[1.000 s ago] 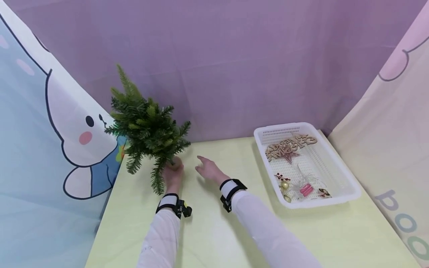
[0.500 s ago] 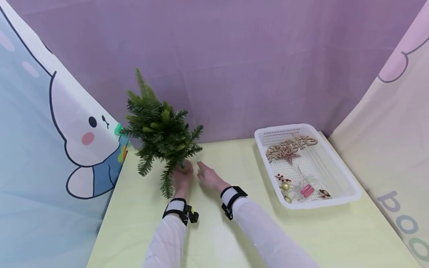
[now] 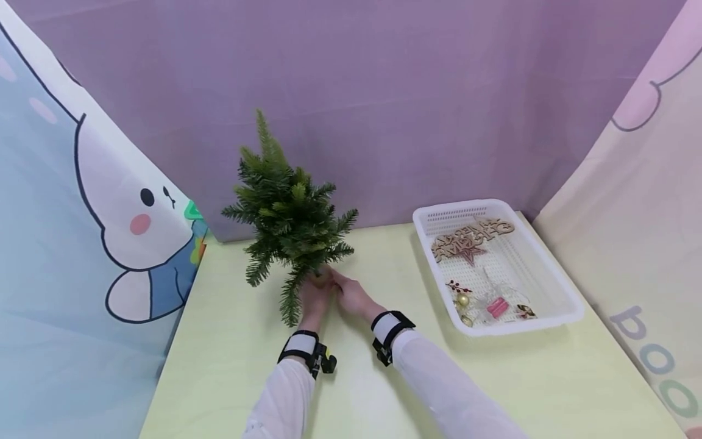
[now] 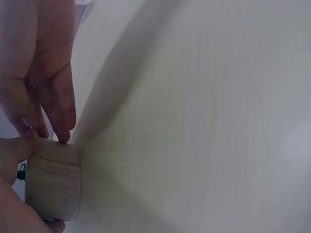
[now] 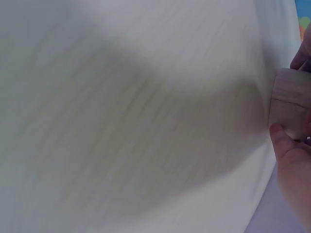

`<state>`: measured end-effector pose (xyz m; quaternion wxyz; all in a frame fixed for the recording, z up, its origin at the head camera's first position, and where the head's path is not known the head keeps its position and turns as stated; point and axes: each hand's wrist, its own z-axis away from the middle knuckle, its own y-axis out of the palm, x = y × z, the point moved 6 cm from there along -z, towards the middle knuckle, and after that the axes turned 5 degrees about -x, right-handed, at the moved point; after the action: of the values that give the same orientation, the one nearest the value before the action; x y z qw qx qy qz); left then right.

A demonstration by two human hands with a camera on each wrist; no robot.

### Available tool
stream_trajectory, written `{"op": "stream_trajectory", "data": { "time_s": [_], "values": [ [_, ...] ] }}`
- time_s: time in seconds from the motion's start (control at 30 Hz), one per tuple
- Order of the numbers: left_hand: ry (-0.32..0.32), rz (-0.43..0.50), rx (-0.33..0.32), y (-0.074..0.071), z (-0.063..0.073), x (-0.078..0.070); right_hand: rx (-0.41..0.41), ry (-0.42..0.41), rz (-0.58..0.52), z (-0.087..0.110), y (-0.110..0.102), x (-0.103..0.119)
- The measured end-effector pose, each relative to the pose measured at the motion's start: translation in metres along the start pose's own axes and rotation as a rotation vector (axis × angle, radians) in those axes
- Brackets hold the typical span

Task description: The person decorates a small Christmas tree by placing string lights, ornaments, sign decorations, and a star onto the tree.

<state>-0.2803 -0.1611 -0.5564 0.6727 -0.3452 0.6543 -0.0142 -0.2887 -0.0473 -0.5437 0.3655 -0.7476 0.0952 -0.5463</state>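
Note:
A small artificial Christmas tree (image 3: 290, 207) stands at the left-centre of the table, its green branches spreading over my wrists in the head view. Its round wooden base (image 4: 53, 182) appears to rest on the tabletop. My left hand (image 3: 315, 300) grips this base, thumb on one side and fingers on the opposite side. From the right, my right hand (image 3: 355, 297) touches the base's side with its fingertips, fingers mostly extended. In the right wrist view, a digit of the right hand (image 5: 295, 165) lies against the wooden base (image 5: 291, 94) near the table surface.
A white plastic basket (image 3: 548, 326) stands on the right of the table. Inside lie wooden lettering (image 3: 477, 235), a pink star (image 3: 468, 253), a pink spool-like item (image 3: 497, 307), gold balls and red berries (image 3: 457, 286). A purple curtain (image 3: 384, 122) hangs behind.
My left hand has moved the tree rightward across the table, gripping its base. My right hand, apart from the base before, now touches it.

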Motion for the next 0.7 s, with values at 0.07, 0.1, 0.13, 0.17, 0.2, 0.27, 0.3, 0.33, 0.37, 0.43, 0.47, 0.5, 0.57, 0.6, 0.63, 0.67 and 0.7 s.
{"op": "stream_trajectory", "data": {
  "time_s": [0.07, 0.1, 0.13, 0.17, 0.2, 0.27, 0.3, 0.33, 0.37, 0.43, 0.47, 0.5, 0.57, 0.6, 0.63, 0.67, 0.7],
  "values": [
    [-0.005, -0.012, 0.009, 0.004, 0.003, -0.001, -0.016, -0.006, -0.001, 0.003, -0.004, -0.001],
    [-0.007, -0.014, 0.013, 0.006, 0.004, -0.002, -0.025, -0.013, 0.003, 0.005, -0.005, -0.001],
    [-0.013, -0.016, 0.017, 0.008, 0.006, -0.003, -0.037, -0.025, 0.015, 0.007, -0.007, -0.001],
    [-0.012, -0.024, 0.018, 0.009, 0.007, -0.004, -0.05, -0.039, 0.028, 0.009, -0.009, 0.0],
    [-0.008, -0.02, 0.025, 0.011, 0.009, -0.005, -0.06, -0.044, 0.034, 0.011, -0.01, -0.001],
    [-0.007, -0.007, 0.034, 0.014, 0.012, -0.008, -0.088, -0.068, 0.048, 0.015, -0.014, 0.0],
    [-0.008, 0.003, 0.039, 0.016, 0.014, -0.009, -0.102, -0.08, 0.053, 0.018, -0.016, 0.0],
    [-0.006, 0.007, 0.047, 0.018, 0.017, -0.01, -0.114, -0.087, 0.054, 0.021, -0.018, 0.0],
    [-0.003, 0.019, 0.056, 0.02, 0.019, -0.012, -0.122, -0.093, 0.054, 0.024, -0.02, 0.0],
    [0.001, 0.028, 0.07, 0.023, 0.024, -0.014, -0.135, -0.1, 0.045, 0.03, -0.025, 0.0],
    [0.009, 0.032, 0.077, 0.025, 0.027, -0.016, -0.135, -0.1, 0.042, 0.034, -0.027, 0.0],
    [0.019, 0.027, 0.085, 0.026, 0.03, -0.017, -0.135, -0.101, 0.039, 0.037, -0.029, -0.002],
    [0.044, 0.033, 0.104, 0.029, 0.034, -0.021, -0.132, -0.096, 0.033, 0.042, -0.032, -0.004],
    [0.055, 0.033, 0.111, 0.031, 0.035, -0.023, -0.129, -0.09, 0.026, 0.045, -0.034, -0.006],
    [0.06, 0.045, 0.129, 0.034, 0.038, -0.024, -0.122, -0.084, 0.016, 0.048, -0.036, -0.008],
    [0.072, 0.055, 0.147, 0.037, 0.04, -0.027, -0.119, -0.074, 0.009, 0.05, -0.038, -0.01],
    [0.085, 0.062, 0.174, 0.041, 0.041, -0.029, -0.115, -0.06, -0.005, 0.052, -0.04, -0.013]
  ]
}}
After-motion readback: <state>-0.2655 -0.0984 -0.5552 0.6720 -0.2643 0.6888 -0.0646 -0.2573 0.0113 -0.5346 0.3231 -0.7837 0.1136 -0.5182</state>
